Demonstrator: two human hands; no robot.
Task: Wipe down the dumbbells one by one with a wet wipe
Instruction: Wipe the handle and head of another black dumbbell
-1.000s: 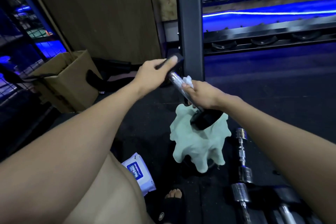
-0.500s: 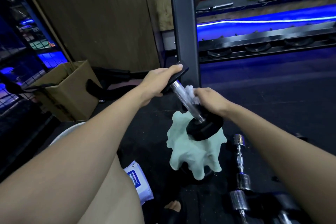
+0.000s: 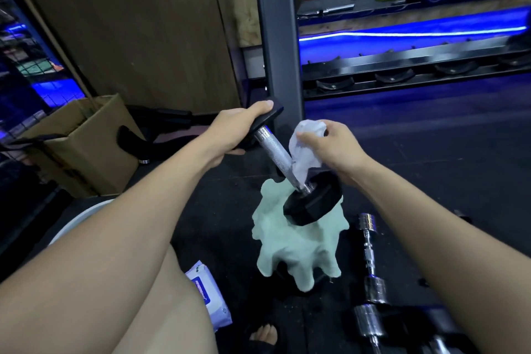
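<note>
At the centre of the frame the dumbbell [image 3: 287,169] stands tilted, its knurled handle [image 3: 273,152] running from the upper head gripped by the left hand [image 3: 235,129], fingers curled over that head, down and right to the lower black head [image 3: 313,201] resting on a pale green cloth [image 3: 296,244]. Just right of the handle, the right hand [image 3: 330,146] pinches the bunched wet wipe [image 3: 304,149] in its fingertips, the wipe's tail touching the bar's lower end. The right hand is nearer the handle, so I judge the next stroke runs along that slanted axis.
</note>
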